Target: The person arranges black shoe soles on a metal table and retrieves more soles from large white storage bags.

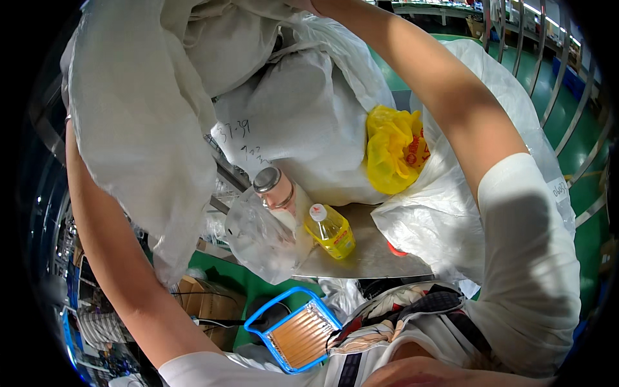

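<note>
A large white sack (pixel 138 122) hangs raised at the left and top, its loose side falling in folds. My left hand (pixel 66 71) is at the sack's far left edge and appears to grip it, its fingers mostly hidden behind the material. My right arm reaches up to the top edge, where my right hand (pixel 302 4) is nearly cut off beside the sack; its fingers do not show. Below stands a full white sack (pixel 309 122) with dark handwriting. In front of it are a bottle with a grey lid (pixel 267 180) and a bottle of yellow liquid (pixel 332 235).
A yellow plastic bag (pixel 393 151) lies between the full sack and more white sacking (pixel 432 219) at right. Clear plastic (pixel 255 238) sits by the bottles on a metal surface (pixel 361 267). Metal bars (pixel 564 84) curve along the right. A blue-framed basket (pixel 296 335) and cardboard box (pixel 209 309) are below.
</note>
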`<state>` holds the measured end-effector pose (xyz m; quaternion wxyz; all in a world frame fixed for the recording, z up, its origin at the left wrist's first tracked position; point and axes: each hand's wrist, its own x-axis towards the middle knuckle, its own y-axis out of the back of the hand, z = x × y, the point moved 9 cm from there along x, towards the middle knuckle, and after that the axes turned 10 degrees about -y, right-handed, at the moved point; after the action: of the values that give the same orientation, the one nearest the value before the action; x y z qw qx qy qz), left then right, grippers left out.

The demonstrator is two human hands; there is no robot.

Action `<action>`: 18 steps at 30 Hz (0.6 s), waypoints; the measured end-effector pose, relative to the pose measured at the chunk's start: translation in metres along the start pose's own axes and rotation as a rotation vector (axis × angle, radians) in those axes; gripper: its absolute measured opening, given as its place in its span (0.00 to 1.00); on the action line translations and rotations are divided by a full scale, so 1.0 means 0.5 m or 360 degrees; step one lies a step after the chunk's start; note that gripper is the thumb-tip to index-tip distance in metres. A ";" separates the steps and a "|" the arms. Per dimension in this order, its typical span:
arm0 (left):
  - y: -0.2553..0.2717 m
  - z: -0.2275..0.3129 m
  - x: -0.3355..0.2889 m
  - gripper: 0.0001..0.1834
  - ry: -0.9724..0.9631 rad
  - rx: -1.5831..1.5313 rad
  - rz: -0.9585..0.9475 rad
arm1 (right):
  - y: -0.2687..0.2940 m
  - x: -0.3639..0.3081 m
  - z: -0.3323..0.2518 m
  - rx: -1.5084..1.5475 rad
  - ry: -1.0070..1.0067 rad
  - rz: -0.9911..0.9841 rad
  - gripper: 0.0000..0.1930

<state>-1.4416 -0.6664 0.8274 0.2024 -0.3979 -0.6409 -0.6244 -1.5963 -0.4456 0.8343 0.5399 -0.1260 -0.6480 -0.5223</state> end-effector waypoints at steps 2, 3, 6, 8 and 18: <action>-0.024 -0.013 0.011 0.15 0.0003 0.0071 -0.0026 | -0.003 0.010 -0.002 -0.0043 0.0003 0.0006 0.30; -0.041 -0.023 0.020 0.15 0.0001 0.0112 -0.0043 | -0.010 0.017 -0.013 -0.0042 0.0012 -0.0004 0.30; -0.089 -0.033 0.067 0.16 -0.0016 0.0244 -0.0077 | -0.009 0.015 -0.005 -0.0074 0.0032 0.0007 0.30; -0.127 -0.037 0.093 0.16 -0.0014 0.0301 -0.0100 | -0.008 0.013 -0.003 -0.0089 0.0043 0.0024 0.30; -0.221 -0.071 0.209 0.16 0.0025 0.0434 -0.0070 | 0.022 0.086 -0.027 -0.0039 0.0273 0.0101 0.31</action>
<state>-1.5971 -0.6632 0.8409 0.2457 -0.3477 -0.7268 -0.5389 -1.5973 -0.4690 0.8742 0.6081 -0.1079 -0.5885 -0.5218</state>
